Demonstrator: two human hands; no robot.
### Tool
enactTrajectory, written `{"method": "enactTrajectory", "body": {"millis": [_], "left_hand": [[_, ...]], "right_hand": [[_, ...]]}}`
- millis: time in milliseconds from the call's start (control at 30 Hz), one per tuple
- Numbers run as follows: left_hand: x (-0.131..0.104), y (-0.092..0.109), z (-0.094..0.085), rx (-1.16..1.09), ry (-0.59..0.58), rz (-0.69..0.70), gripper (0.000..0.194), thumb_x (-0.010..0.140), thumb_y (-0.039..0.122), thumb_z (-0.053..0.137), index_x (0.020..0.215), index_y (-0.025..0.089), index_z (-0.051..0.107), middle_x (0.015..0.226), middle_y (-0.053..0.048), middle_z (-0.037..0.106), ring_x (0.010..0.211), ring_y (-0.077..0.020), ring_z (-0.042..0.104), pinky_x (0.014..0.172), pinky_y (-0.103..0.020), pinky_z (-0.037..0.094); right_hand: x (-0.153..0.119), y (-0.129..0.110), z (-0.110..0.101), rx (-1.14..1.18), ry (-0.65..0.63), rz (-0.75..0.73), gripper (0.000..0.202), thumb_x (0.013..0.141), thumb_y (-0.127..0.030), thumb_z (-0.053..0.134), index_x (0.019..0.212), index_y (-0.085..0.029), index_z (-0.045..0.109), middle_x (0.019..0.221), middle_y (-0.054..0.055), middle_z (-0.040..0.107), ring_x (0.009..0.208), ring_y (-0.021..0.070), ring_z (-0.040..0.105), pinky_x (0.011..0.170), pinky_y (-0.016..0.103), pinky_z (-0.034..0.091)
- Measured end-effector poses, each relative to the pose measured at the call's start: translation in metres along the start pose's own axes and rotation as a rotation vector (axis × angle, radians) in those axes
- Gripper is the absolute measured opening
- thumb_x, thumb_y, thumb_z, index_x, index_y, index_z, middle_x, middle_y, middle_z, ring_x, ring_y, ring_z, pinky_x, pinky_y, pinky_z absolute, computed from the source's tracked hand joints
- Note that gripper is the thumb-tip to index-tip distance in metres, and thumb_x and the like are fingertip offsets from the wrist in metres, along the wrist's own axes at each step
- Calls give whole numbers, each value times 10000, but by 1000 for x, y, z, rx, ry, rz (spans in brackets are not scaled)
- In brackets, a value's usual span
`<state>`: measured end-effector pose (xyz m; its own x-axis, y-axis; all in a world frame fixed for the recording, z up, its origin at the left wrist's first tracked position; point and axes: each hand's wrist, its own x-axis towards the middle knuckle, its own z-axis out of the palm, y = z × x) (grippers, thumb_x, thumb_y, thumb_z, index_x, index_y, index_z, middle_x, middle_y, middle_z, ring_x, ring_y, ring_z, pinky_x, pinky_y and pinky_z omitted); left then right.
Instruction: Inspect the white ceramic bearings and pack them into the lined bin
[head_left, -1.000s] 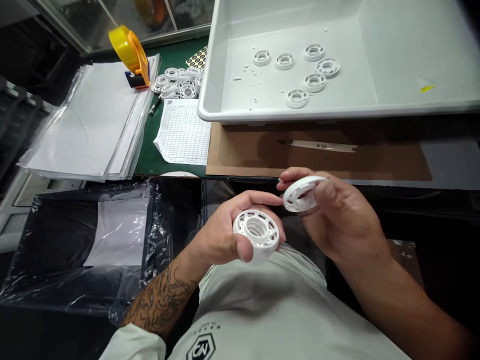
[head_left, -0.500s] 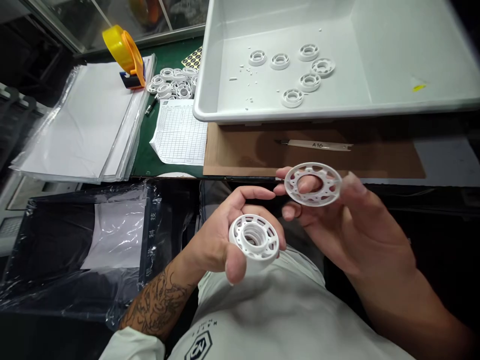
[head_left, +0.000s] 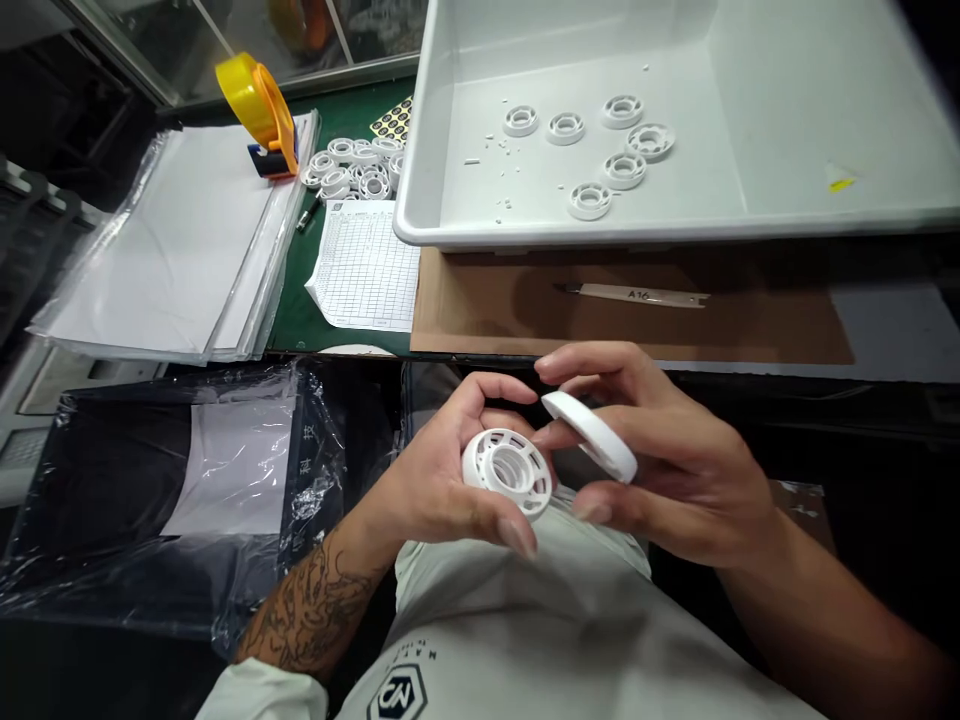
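- Left hand (head_left: pixel 431 478), centre of the frame: grasping a white wheel part (head_left: pixel 517 495), slotted face upward, thumb along its lower edge.
- Right hand (head_left: pixel 682 455), right of centre: fingers supporting a thinner white ring (head_left: pixel 596 438), steeply tilted; thumb contact cannot be determined.
- Both pieces: located over the wearer's shirt (head_left: pixel 555 620), near each other.
- Tray (head_left: pixel 795 110), upper right: six loose rings (head_left: pixel 590 212) and small white scraps observed.
- Knife (head_left: pixel 637 295) marked "A16": lying on cardboard (head_left: pixel 472 320) below the tray.
- Pile of white rings (head_left: pixel 375 185), upper left: beside the tray, above a printed sheet (head_left: pixel 367 270).
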<state>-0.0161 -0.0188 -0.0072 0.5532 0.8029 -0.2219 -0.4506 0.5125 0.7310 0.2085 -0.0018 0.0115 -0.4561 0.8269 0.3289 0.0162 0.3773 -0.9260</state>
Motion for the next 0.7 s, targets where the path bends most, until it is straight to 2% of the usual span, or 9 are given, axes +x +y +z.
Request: {"method": "enactTrajectory", "body": {"millis": [67,167,233,300,367,467,533,600,700], "left_hand": [[0,1,-6,51,39,27,675,625,401,1036,1098,217,590,867,-30,799,706,-145,722,630,-203,544],[1,2,-14,101,203,74,569,749,594,913,966,201,564,803,-39,785,625,-134,702,568,-194,529],[0,2,-19,44,312,84,563,778,657,849,932,196,566,761,-35,771,579,-137,695,538,-197,524],[0,0,-24,-35,360,75,526,786,622,837,938,192,575,763,-39,774,577,-140,701,537,-197,528],[-1,-2,-29,-69,349,70,511,766,554,874,974,195,576,792,-40,784,593,-138,706,543,-191,530],[-5,-3,-36,-64,322,83,590,702,500,958,1035,200,574,839,-39,791,625,-126,712,559,-177,534],[-7,-2,-41,-66,303,108,660,650,521,995,1053,193,588,853,-41,789,642,-119,715,570,-167,533],[-8,-1,-43,-71,273,141,693,604,545,1017,1037,176,621,857,-48,787,655,-118,716,578,-161,530],[-8,1,-45,-78,246,168,719,514,550,1050,980,149,677,870,-67,791,655,-117,701,574,-161,515]], "right_hand": [[10,16,-7,-68,58,-14,268,1059,-520,728,1102,-273,822,1344,88,619,1201,294,620,1018,380,554],[31,51,-14,-431,118,10,424,1104,-571,573,1070,-210,793,1307,134,629,1209,319,633,1035,411,564],[47,74,-14,-712,72,75,446,1112,-524,508,1073,-170,778,1299,174,638,1181,335,655,1018,431,581],[60,90,-12,-870,13,112,355,1092,-429,556,1117,-152,777,1328,202,658,1213,366,650,1056,470,567],[67,97,-10,-976,-75,127,305,1064,-385,628,1195,-153,776,1392,195,661,1278,380,629,1104,488,547],[70,91,-20,-1077,-192,149,328,1056,-352,650,1316,-181,754,1476,138,641,1339,341,615,1158,441,521],[70,87,-37,-1138,-211,194,380,1056,-293,609,1401,-175,718,1417,142,682,1235,335,684,1103,443,563],[71,88,-60,-1200,-208,258,439,1028,-254,589,1439,-147,696,1309,175,731,1076,375,738,986,505,617],[70,99,-88,-1240,-204,297,415,989,-260,576,1347,-167,763,1325,183,717,1083,442,717,930,580,618]]}}
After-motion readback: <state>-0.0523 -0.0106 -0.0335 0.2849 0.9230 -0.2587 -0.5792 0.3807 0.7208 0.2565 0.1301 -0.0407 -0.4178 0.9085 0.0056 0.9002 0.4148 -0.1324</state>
